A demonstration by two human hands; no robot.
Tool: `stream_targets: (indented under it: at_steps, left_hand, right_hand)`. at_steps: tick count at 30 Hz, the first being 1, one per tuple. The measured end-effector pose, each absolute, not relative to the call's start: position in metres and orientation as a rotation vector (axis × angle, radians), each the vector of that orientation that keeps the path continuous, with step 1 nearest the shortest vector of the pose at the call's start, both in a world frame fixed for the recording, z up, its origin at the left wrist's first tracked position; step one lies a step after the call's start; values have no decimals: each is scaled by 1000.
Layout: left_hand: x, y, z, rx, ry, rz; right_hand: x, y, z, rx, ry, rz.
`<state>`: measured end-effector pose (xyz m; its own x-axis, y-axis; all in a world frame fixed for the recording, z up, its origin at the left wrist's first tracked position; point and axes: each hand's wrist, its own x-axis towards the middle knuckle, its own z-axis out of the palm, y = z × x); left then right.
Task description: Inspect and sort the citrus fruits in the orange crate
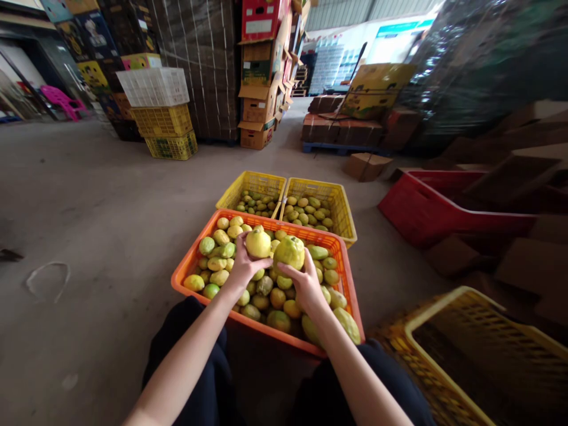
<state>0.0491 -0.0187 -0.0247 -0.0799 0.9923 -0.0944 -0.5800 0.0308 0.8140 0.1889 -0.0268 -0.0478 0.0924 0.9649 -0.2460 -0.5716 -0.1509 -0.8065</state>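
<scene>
So the yellow fruit (258, 243) had its nubby end pointing up, and the greener, lumpy fruit (289, 253) looked pretty roundish; couldn't really call a long axis on either. Left hand (244, 264) gripped the first, right hand (305, 280) the second, both over the loaded orange crate (195, 242).

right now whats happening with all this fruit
A person has one yellowish fruit in each hand: the left hand holds the smaller fruit, the right hand the larger, greener one. Both are held up over an orange crate full of similar yellow and green fruit. Just beyond it, two yellow crates hold more.
</scene>
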Motion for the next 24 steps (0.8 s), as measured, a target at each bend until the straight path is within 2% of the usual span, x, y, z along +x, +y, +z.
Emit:
stream_targets:
  at_steps: [4,10,13,18,24]
  left_hand:
    - [48,-14,-23,512,763,1436]
    - [42,-9,-16,353,729,1279]
    - [40,-7,-15,287,746,1258]
    - [42,-5,-15,253,816,1025]
    - [45,-9,-13,126,891,1114]
  right_hand:
    - [185,-26,-39,-954,-553,1432]
    - [190,-16,-30,-947,-190,1521]
    - [194,-12,-34,-1009,-165,1627]
    - [195,-10,-41,-1136,-86,1769]
    - [200,-8,-51,-1093,-79,1804]
